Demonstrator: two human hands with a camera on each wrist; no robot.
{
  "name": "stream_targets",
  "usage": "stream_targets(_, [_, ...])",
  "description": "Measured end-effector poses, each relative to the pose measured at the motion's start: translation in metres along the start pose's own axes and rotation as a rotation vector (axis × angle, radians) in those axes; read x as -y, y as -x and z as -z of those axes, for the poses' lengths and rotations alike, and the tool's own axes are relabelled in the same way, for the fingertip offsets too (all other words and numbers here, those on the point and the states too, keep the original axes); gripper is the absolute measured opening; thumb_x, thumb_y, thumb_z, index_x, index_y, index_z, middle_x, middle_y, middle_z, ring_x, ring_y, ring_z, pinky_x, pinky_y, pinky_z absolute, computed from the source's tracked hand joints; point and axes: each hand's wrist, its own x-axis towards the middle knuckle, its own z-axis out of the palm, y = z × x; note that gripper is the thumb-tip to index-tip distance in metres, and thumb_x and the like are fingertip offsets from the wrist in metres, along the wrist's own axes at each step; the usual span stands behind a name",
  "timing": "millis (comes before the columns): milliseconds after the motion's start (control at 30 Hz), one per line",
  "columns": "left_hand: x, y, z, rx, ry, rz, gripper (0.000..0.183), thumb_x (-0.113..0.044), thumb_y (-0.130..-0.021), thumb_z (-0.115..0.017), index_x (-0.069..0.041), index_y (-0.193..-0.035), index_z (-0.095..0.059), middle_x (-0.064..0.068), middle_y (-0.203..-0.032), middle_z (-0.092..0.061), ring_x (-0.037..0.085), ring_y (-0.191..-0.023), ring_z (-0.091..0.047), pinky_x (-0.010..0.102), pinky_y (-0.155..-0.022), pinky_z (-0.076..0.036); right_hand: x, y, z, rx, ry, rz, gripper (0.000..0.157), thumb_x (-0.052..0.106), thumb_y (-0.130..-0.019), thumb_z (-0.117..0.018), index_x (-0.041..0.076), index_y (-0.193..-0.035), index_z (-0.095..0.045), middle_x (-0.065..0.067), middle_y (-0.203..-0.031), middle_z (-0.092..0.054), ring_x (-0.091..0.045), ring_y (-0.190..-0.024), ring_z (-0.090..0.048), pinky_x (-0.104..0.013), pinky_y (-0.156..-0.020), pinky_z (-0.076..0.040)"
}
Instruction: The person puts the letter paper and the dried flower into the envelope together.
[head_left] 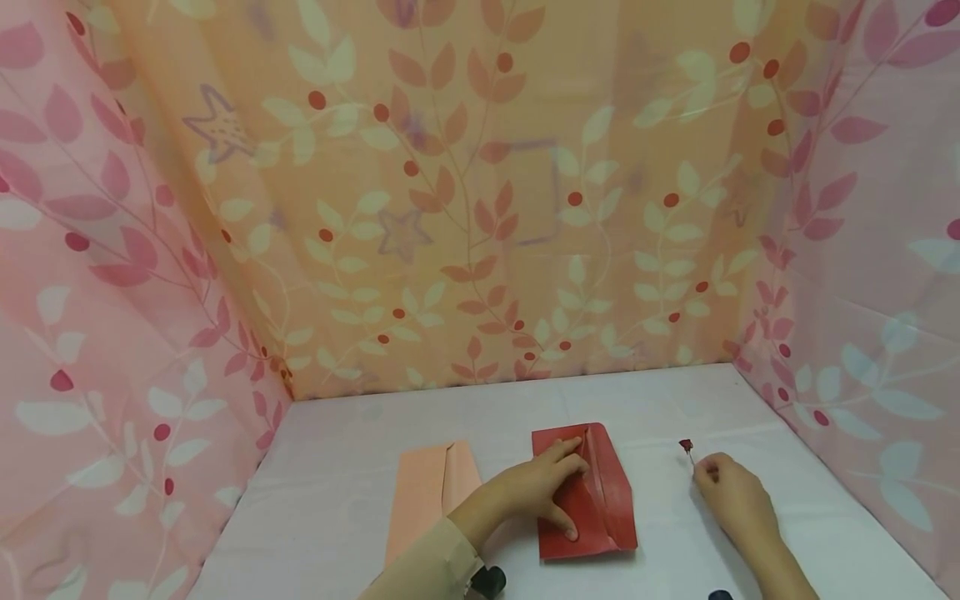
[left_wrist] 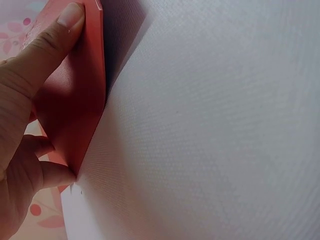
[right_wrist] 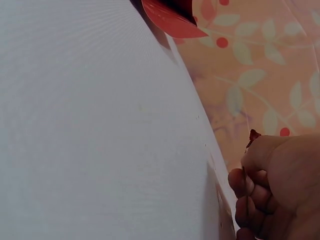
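A red envelope (head_left: 588,508) lies on the white table, its flap folded out to the right. My left hand (head_left: 534,490) rests on it with fingers spread, the fingertips near the flap's fold and the thumb lower down on the paper. The left wrist view shows the thumb pressed on the red paper (left_wrist: 75,95) and other fingertips by its edge. To the right of the envelope, my right hand (head_left: 738,498) pinches a small dark-red dried rose (head_left: 686,446) by its thin stem, bloom pointing up and away. Much of the stem (right_wrist: 244,187) runs across the curled fingers.
A peach envelope (head_left: 422,487) lies left of the red one, partly hidden by my left forearm and sleeve (head_left: 431,567). Patterned curtains (head_left: 480,208) enclose the table (head_left: 337,442) at the back and both sides. Dark round objects (head_left: 491,581) show at the front by the wrists.
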Motion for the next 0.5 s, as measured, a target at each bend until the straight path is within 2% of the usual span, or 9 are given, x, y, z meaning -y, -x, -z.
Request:
stream_targets(67, [-0.0003,0.0,0.0009,0.001,0.001,0.001,0.083,-0.059,-0.066,-0.089,-0.037,-0.134,-0.047,-0.006,-0.171,-0.015,0.031,-0.158,-0.019,0.041,-0.11,-0.047,0.0002,-0.0002,0.0005,-0.014,-0.049,-0.016,0.028,0.026,-0.101,-0.059,0.0,-0.108,-0.068,-0.01,-0.092,-0.072,-0.024,-0.082,-0.065,-0.044,-0.069,-0.053])
stream_targets(133, [-0.0003,-0.0003,0.0016,0.003,0.006,0.001,0.083,-0.059,-0.066,-0.089,-0.037,-0.134,-0.047,-0.006,-0.171,-0.015,0.031,-0.158,-0.018,0.041,-0.11,-0.047,-0.0004,0.0003,0.0005,-0.032,-0.119,-0.029,0.031,0.03,-0.102,-0.06,0.002,-0.112,-0.069,-0.011,-0.097,-0.073,-0.022,-0.084,-0.066,-0.039,-0.069,-0.054])
stream_targets(267, [-0.0007,-0.0007,0.0027,0.011,0.024,0.008,0.083,-0.058,-0.067,-0.089,-0.038,-0.135,-0.047,-0.006,-0.171,-0.014,0.03,-0.158,-0.017,0.041,-0.11,-0.048,-0.0038,0.0016,0.0009,-0.075,-0.25,-0.038,0.035,0.036,-0.104,-0.06,0.006,-0.119,-0.07,-0.009,-0.101,-0.074,-0.008,-0.081,-0.064,-0.024,-0.062,-0.05])
stream_targets(400, [-0.0013,0.0001,0.003,0.012,0.026,0.004,0.082,-0.058,-0.067,-0.089,-0.037,-0.135,-0.047,-0.005,-0.171,-0.015,0.03,-0.158,-0.018,0.04,-0.11,-0.047,-0.0052,0.0016,0.0015,-0.087,-0.294,-0.042,0.037,0.038,-0.104,-0.061,0.006,-0.12,-0.07,-0.009,-0.102,-0.074,-0.001,-0.077,-0.062,-0.022,-0.059,-0.051])
stream_targets(500, [-0.0017,0.0009,0.003,0.011,0.026,0.001,0.082,-0.057,-0.068,-0.089,-0.036,-0.135,-0.046,-0.004,-0.171,-0.015,0.031,-0.158,-0.018,0.041,-0.11,-0.047,-0.0031,0.0019,0.0022,-0.07,-0.313,-0.053,0.04,0.04,-0.103,-0.061,0.006,-0.122,-0.07,-0.01,-0.104,-0.074,-0.003,-0.078,-0.062,-0.023,-0.06,-0.051])
